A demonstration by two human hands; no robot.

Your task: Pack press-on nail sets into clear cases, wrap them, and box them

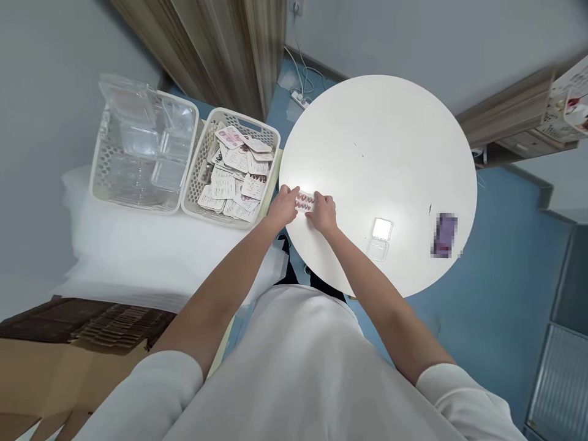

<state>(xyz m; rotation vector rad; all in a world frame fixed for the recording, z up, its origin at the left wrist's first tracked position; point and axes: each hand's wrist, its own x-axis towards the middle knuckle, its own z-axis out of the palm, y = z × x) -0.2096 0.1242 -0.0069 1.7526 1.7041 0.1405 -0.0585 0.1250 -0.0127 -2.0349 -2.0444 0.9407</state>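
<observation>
A: Hurrying. Thing in hand, where?

B: Small card [305, 201], two rows of pinkish nail-like pieces. Sits at nine o'clock on the round white table [395, 135], near the rim.

A: Fingers?

B: Left hand [285, 208]: clamped on the card's nine-o'clock edge. Right hand [323, 212]: clamped on the three-o'clock edge. Cannot tell if lifted or resting on the tabletop.

A: Good handling, meaning what?

B: Pinch edges only, thumbs off the pieces. Likely easy to knock loose, so press lightly and evenly on both sides. Don't bend. Hold low and level, a bit inward from the rim, to catch any drop on the table.

A: Around it?

B: Open clear case [380, 239] at four o'clock from the card, just beside the right forearm [367, 272]; mind the elbow. Purple item [444, 235] farther out, between three and four, too pixelated to name. Basket [215, 219] of loose cards [236, 160] toward ten. Second basket [138, 208] with clear cases [138, 138] beyond, between nine and ten.
</observation>
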